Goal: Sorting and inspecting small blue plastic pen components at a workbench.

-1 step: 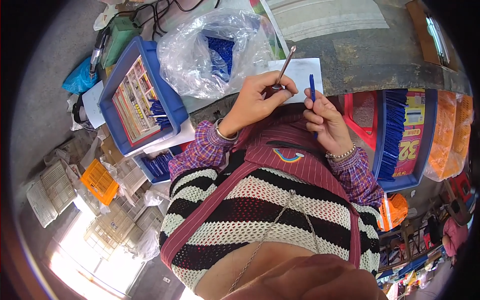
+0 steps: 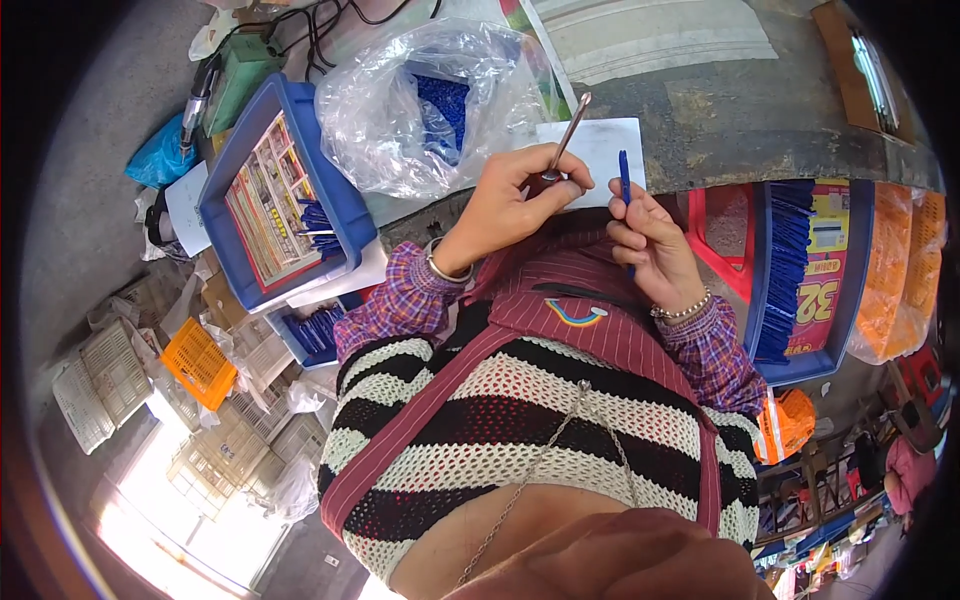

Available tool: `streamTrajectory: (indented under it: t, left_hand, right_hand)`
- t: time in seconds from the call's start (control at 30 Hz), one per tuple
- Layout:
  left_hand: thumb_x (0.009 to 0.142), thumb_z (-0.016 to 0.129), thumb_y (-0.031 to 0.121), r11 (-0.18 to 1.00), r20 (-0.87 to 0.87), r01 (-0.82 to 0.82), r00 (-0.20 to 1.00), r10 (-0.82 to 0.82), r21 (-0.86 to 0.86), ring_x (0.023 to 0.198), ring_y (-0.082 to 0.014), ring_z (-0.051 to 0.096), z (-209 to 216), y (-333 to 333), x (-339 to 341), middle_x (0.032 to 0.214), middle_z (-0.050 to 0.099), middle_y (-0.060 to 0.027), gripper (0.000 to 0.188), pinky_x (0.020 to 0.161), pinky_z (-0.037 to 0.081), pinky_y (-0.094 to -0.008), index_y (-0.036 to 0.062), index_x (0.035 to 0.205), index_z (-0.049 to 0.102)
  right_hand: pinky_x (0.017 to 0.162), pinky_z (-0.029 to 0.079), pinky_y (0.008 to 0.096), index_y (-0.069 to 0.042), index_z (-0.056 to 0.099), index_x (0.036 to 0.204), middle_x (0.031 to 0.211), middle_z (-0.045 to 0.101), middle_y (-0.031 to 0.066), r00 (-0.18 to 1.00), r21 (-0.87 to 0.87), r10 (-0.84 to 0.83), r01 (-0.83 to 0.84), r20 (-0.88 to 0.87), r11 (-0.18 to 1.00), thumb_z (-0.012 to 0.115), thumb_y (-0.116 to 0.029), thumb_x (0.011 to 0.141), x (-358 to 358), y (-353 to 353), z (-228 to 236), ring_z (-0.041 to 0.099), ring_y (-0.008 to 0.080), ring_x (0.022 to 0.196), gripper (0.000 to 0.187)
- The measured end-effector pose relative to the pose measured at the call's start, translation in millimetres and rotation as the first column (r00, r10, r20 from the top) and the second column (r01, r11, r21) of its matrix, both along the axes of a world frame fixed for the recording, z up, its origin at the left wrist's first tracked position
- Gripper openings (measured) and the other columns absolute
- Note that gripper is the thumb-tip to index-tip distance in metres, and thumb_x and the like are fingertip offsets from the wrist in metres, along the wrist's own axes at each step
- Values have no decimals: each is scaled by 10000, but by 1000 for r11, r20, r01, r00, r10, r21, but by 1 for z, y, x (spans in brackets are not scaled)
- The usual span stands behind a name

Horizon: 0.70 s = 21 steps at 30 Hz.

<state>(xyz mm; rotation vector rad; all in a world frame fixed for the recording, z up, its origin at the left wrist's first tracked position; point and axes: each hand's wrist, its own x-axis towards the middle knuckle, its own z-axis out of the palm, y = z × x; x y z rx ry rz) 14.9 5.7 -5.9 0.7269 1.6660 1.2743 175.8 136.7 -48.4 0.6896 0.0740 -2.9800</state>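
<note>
My left hand [image 2: 520, 200] is closed round the dark handle of a screwdriver [image 2: 572, 130], its metal shaft pointing up and away from me. Between the thumb and fingers of my right hand [image 2: 655, 240] stands a slim blue pen [image 2: 625, 172], roughly upright; its lower end shows below the fingers. The two hands are close together but apart, in front of the bench edge. Behind them a white sheet of paper [image 2: 600, 150] lies on the bench. Left of it sits a clear plastic bag [image 2: 350, 140] with many small blue parts [image 2: 445, 105] inside.
A blue tray [image 2: 350, 215] at my left holds several blue pens on printed paper; another blue bin [image 2: 800, 370] at my right holds many more. A red crate [image 2: 740, 270] is beside that bin. Orange baskets [image 2: 885, 270] stand further right. A green box [image 2: 240, 85] lies back left.
</note>
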Motion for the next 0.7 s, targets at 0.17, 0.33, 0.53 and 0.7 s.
streamTrajectory:
  t: [0.17, 0.33, 0.53, 0.7]
  left_hand:
    - [816, 560, -30, 999, -124, 42, 991, -41, 4, 703, -78, 557, 45, -2, -25, 857, 604, -45, 112, 612, 446, -196, -26, 918, 607]
    - [792, 597, -19, 998, -598, 57, 801, -22, 40, 629, -72, 538, 74, 19, -69, 755, 614, -24, 105, 569, 418, -206, 1, 888, 637]
    - [753, 576, 57, 987, -841, 126, 540, 13, 97, 621, -198, 603, 36, 75, -161, 746, 639, -99, 150, 582, 460, -282, 50, 881, 655]
    - [756, 536, 76, 999, -949, -34, 313, -28, -40, 751, -344, 586, 3, 114, -221, 791, 606, -187, 129, 659, 461, -394, 3, 821, 622]
  right_hand:
    - [459, 299, 151, -21, 510, 1157, 876, 551, 7, 998, 82, 44, -47, 37, 996, 553, -109, 883, 1, -1, 2, 387, 31, 574, 291]
    - [456, 296, 173, -3, 520, 1123, 853, 552, 23, 997, 210, 68, -76, 47, 975, 558, -65, 859, 0, -4, 4, 398, 47, 563, 274]
    - [450, 314, 174, 8, 530, 1099, 835, 554, 27, 995, 307, 58, -79, 77, 948, 579, -86, 854, 3, -2, 8, 418, 47, 556, 268]
    - [450, 324, 176, 24, 531, 1102, 829, 568, 34, 992, 377, 34, -78, 122, 923, 576, -80, 854, 4, -2, 11, 424, 49, 539, 273]
